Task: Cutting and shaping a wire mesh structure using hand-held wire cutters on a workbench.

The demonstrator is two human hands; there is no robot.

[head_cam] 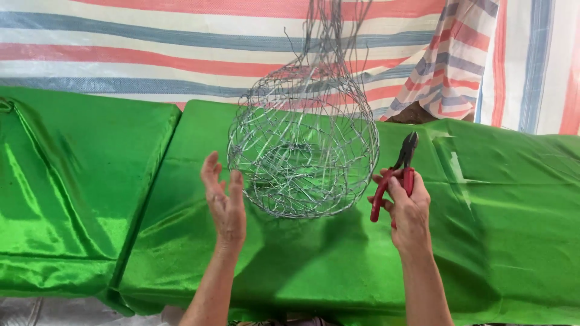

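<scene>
Green satin cloth [90, 181], wire basket [302, 151], left hand [225, 202] open beside it, right hand [408, 211] gripping red-handled pliers [396, 175]

A wire basket [304, 145] hangs at the centre of the frame, above the cloth [495, 229] that covers the tabletop across the lower half. The left hand [225, 202] is just left of the basket's lower edge, the right hand [408, 208] just right of it, holding pliers [399, 172] that point upward. A tarp [151, 48] hangs behind, across the top of the frame.
</scene>
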